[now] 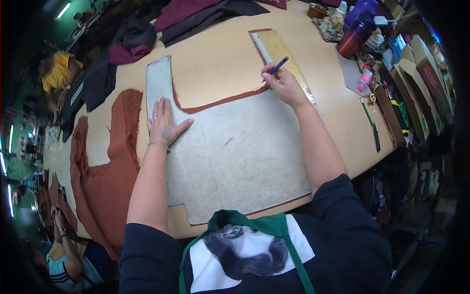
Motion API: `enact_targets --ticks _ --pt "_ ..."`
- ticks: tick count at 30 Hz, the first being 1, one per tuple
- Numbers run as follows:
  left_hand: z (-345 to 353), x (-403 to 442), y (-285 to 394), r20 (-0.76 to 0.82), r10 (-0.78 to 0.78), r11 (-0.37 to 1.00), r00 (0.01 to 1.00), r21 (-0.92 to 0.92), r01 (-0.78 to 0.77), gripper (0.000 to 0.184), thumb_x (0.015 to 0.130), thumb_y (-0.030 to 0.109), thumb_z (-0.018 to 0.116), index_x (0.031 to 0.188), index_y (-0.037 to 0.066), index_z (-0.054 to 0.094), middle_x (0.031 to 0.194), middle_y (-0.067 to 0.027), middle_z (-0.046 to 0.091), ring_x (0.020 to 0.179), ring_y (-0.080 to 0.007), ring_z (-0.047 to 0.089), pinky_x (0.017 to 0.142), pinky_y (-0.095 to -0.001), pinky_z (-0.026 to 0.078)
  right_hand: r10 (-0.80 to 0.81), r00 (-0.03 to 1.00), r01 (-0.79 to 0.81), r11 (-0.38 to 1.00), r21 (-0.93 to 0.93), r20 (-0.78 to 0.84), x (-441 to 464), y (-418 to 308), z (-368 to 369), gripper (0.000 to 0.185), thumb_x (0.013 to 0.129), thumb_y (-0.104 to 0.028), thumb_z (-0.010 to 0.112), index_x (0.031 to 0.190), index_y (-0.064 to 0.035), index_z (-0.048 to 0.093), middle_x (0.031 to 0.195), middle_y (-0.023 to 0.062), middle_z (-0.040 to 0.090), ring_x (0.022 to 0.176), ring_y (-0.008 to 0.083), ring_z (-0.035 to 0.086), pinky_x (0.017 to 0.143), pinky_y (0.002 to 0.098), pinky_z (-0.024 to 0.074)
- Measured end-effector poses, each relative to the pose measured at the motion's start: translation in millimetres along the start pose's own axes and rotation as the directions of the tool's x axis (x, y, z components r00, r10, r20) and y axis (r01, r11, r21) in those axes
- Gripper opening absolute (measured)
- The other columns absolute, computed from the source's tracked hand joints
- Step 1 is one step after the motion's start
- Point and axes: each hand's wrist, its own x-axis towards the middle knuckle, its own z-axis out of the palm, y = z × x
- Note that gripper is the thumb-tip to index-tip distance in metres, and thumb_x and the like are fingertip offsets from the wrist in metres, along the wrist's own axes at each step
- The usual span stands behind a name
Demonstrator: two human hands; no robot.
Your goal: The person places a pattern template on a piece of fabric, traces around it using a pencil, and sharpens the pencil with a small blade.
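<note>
A large grey-white pattern template lies flat on the table, with two upright strap-like arms and a curved neckline between them. Rust-brown fabric shows from beneath it along the curve. My left hand presses flat on the template's left side, fingers stretched out and thumb spread. In my right hand is a dark blue pen, held in a pinch at the right end of the curve. Its tip is hidden by my fingers. Gold-coloured material covers part of the template's right arm.
Cut rust-brown pieces lie left of the template. Dark and maroon cloth sits at the far edge. A tumbler, a pink bottle, a green pencil-like tool and cardboard boxes are at right. Two people are at left.
</note>
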Motion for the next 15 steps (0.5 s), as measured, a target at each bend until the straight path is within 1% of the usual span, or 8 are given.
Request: enact_targets --ticks 2,3,6,8,9,11,13,15 --pt "3.2 1.4 -3.1 0.015 0.001 1.000 1.000 -0.019 0.000 0.099 0.060 0.062 0.060 0.133 0.007 0.021 0.141 -0.0093 0.015 0.131 -0.0247 0.010 0.099 -0.0540 0.013 -0.088 0.959 0.093 0.996 0.008 -0.270 2.5 6.6 -12.0 0.010 0.083 -0.012 0.051 0.085 -0.0017 0.052 0.075 0.0040 0.052 0.071 0.0111 0.048 0.065 0.0235 0.0393" --pt "1.9 1.8 -3.2 0.026 -0.005 1.000 1.000 -0.026 0.006 0.100 0.060 0.062 0.060 0.134 0.007 0.021 0.141 -0.0092 0.014 0.131 -0.0248 0.010 0.100 -0.0538 0.013 -0.070 0.926 0.019 0.990 -0.140 -0.370 1.5 8.1 -21.8 0.013 0.080 -0.009 0.047 0.086 -0.0013 0.055 0.081 0.0157 0.058 0.078 0.0265 0.057 0.069 0.0369 0.0449" --pt "3.3 8.1 -0.2 -0.036 0.001 0.990 0.999 -0.141 -0.006 0.084 0.067 0.055 0.058 0.130 0.007 0.029 0.138 -0.0119 0.021 0.129 -0.0259 0.016 0.099 -0.0529 0.014 0.012 0.870 -0.329 0.759 -0.562 -0.493 -1.9 30.4 -38.0 0.016 0.077 -0.010 0.046 0.086 0.0000 0.056 0.083 0.0189 0.057 0.082 0.0318 0.056 0.069 0.0402 0.0456" --pt "13.4 17.1 5.5 -0.098 0.003 0.944 0.995 -0.329 -0.035 0.071 0.072 0.048 0.057 0.127 0.007 0.035 0.136 -0.0139 0.026 0.127 -0.0276 0.020 0.099 -0.0533 0.016 0.070 0.857 -0.417 0.675 -0.608 -0.510 -8.5 38.8 -41.0 0.017 0.076 -0.012 0.047 0.085 0.0004 0.056 0.084 0.0198 0.056 0.082 0.0334 0.055 0.070 0.0414 0.0460" --pt "26.8 25.5 15.3 -0.266 0.117 0.902 0.957 -0.375 -0.215 0.052 0.080 0.037 0.052 0.121 0.008 0.041 0.132 -0.0169 0.032 0.124 -0.0305 0.026 0.097 -0.0538 0.020 0.104 0.853 -0.456 0.624 -0.634 -0.511 -12.7 42.0 -40.6 0.018 0.076 -0.013 0.048 0.084 0.0005 0.057 0.085 0.0202 0.055 0.082 0.0341 0.055 0.070 0.0420 0.0463" --pt "20.3 30.6 67.5 -0.298 0.299 0.860 0.907 -0.328 -0.391 0.044 0.082 0.031 0.049 0.122 0.012 0.042 0.132 -0.0143 0.033 0.124 -0.0319 0.026 0.096 -0.0554 0.022 0.078 0.853 -0.437 0.647 -0.624 -0.516 -12.4 44.9 -42.5 0.019 0.075 -0.014 0.050 0.084 0.0002 0.057 0.086 0.0197 0.055 0.082 0.0340 0.054 0.069 0.0418 0.0464" --pt "4.1 32.8 127.6 -0.102 0.348 0.901 0.932 -0.237 -0.362 0.041 0.084 0.030 0.046 0.123 0.018 0.042 0.133 -0.0094 0.032 0.126 -0.0305 0.024 0.097 -0.0573 0.020 0.091 0.855 -0.439 0.651 -0.619 -0.511 -12.7 44.5 -43.8 0.020 0.074 -0.016 0.052 0.085 0.0000 0.058 0.087 0.0192 0.055 0.083 0.0341 0.054 0.070 0.0417 0.0463" --pt "-3.0 39.9 169.7 -0.026 0.346 0.911 0.938 -0.231 -0.342 0.038 0.085 0.030 0.043 0.123 0.022 0.043 0.133 -0.0090 0.033 0.125 -0.0318 0.024 0.096 -0.0574 0.021 0.133 0.858 -0.456 0.639 -0.619 -0.496 -12.5 41.4 -45.6 0.021 0.074 -0.017 0.053 0.086 0.0000 0.058 0.087 0.0188 0.055 0.084 0.0344 0.053 0.071 0.0417 0.0461"
